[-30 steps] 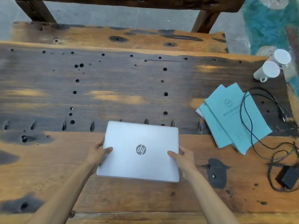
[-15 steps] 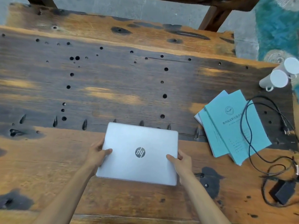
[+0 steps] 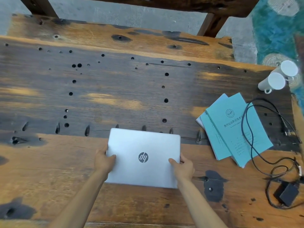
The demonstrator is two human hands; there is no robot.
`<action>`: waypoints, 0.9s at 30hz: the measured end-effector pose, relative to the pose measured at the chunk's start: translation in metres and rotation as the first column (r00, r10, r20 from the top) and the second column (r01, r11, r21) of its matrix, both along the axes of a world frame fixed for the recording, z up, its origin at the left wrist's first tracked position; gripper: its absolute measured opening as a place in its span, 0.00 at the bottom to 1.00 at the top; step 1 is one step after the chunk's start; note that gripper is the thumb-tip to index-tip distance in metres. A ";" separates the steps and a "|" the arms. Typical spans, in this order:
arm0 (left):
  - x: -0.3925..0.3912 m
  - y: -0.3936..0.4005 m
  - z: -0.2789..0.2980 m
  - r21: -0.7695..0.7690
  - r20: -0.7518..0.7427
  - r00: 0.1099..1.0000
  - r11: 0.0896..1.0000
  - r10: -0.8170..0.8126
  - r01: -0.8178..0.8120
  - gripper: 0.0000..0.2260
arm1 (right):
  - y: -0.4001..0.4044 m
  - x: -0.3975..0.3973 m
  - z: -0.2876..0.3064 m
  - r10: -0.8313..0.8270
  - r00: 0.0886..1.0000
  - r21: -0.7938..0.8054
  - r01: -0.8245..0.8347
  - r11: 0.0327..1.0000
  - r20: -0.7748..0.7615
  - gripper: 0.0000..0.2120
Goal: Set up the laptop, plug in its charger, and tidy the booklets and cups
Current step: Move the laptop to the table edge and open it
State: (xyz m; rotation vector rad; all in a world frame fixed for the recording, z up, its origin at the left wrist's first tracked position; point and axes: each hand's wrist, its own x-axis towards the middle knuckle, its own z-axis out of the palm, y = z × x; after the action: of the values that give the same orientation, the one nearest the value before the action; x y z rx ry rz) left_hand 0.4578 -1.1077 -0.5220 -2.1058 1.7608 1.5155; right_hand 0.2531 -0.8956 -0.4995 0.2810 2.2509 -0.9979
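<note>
A closed silver laptop [image 3: 143,145] lies flat near the front of the wooden table [image 3: 115,89], logo upward. My left hand [image 3: 103,160] grips its left edge, thumb on the lid. My right hand [image 3: 184,167] holds the right edge the same way. To the right, several teal booklets [image 3: 230,129] are fanned in a loose pile. A black charger brick [image 3: 287,193] sits at the front right, and its cable [image 3: 250,140] loops over the booklets. Two white cups [image 3: 273,81] lie on their sides at the table's right edge.
The tabletop is dark, worn wood with many drilled holes. A wooden bench [image 3: 164,5] stands beyond the far edge. A teal patterned rug [image 3: 276,30] covers the floor at the right. The cable's plug end [image 3: 289,134] rests near the right edge.
The laptop has slid a little away from me between both hands, and the view has shifted slightly. Booklets, cups and charger stayed where they were.
</note>
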 end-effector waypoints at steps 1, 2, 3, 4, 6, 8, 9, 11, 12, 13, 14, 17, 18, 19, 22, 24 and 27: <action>-0.002 0.001 0.000 -0.012 0.012 1.000 1.000 0.002 -0.002 0.25 | -0.001 0.000 -0.001 0.000 1.000 0.017 0.000 1.000 -0.001 0.17; -0.002 0.001 0.000 -0.020 0.025 1.000 1.000 0.006 -0.005 0.25 | -0.001 0.001 -0.003 -0.002 1.000 0.033 0.002 0.999 -0.001 0.17; -0.003 0.001 -0.001 -0.025 0.036 0.999 1.000 0.008 -0.007 0.24 | -0.002 0.002 -0.004 -0.005 1.000 0.049 0.005 0.999 -0.001 0.17; -0.002 0.001 -0.001 -0.023 0.043 0.999 1.000 0.005 -0.004 0.24 | -0.003 0.003 -0.005 -0.005 1.000 0.064 0.005 0.998 -0.003 0.17; 0.000 -0.001 -0.002 -0.012 0.051 0.999 1.000 -0.010 0.011 0.24 | -0.004 0.004 -0.008 -0.011 1.000 0.085 0.013 0.996 -0.024 0.17; 0.000 -0.003 0.000 -0.010 0.052 0.999 1.000 -0.009 0.010 0.23 | -0.004 0.005 -0.009 -0.011 0.999 0.108 0.016 0.994 -0.051 0.17; 0.000 -0.004 0.001 -0.011 0.045 0.999 1.000 -0.005 0.006 0.23 | -0.004 0.006 -0.010 0.005 0.998 0.122 0.002 0.992 -0.057 0.18; 0.001 -0.004 0.003 -0.010 0.023 1.000 1.000 0.008 -0.007 0.22 | -0.004 0.007 -0.011 0.028 0.998 0.143 -0.020 0.990 -0.051 0.21; 0.003 -0.004 0.004 -0.004 0.014 1.000 1.000 0.009 -0.009 0.22 | -0.004 0.007 -0.011 0.028 0.999 0.147 -0.021 0.989 -0.045 0.22; 0.004 -0.004 0.003 0.005 0.007 1.000 1.000 0.004 -0.004 0.23 | -0.005 0.007 -0.011 0.027 0.999 0.149 -0.020 0.989 -0.042 0.22; 0.007 -0.004 0.003 0.014 0.000 1.000 1.000 -0.003 0.003 0.24 | -0.004 0.007 -0.010 0.022 0.999 0.147 -0.016 0.989 -0.041 0.21; 0.013 -0.002 0.005 0.041 -0.053 0.998 0.999 0.015 -0.013 0.28 | -0.004 0.007 -0.008 0.018 0.999 0.128 -0.012 0.992 -0.044 0.18; 0.015 0.000 0.007 0.050 -0.083 0.996 0.998 0.036 -0.032 0.29 | -0.003 0.007 -0.007 0.038 0.998 0.127 -0.032 0.991 -0.044 0.17; 0.018 0.002 0.010 0.058 -0.116 0.992 0.997 0.054 -0.048 0.30 | -0.003 0.007 -0.006 0.062 0.997 0.127 -0.056 0.990 -0.044 0.16; 0.029 0.010 0.017 0.065 -0.206 0.976 0.996 0.070 -0.057 0.27 | -0.003 0.009 0.002 0.172 0.981 0.171 -0.155 0.973 -0.090 0.23; 0.040 0.016 0.020 0.072 -0.268 0.960 0.995 0.081 -0.064 0.25 | -0.001 0.017 0.009 0.354 0.916 0.266 -0.300 0.916 -0.187 0.31; 0.055 0.027 0.023 0.127 -0.347 0.923 0.984 0.164 -0.127 0.20 | -0.001 0.034 0.015 0.699 0.638 0.299 -0.632 0.715 -0.323 0.37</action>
State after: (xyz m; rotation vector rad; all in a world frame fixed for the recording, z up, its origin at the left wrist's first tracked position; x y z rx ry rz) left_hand 0.5126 -1.0808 -0.4992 -2.0547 1.5991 2.0960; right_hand 0.2869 -0.8962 -0.4843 -0.7509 2.4932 -0.4860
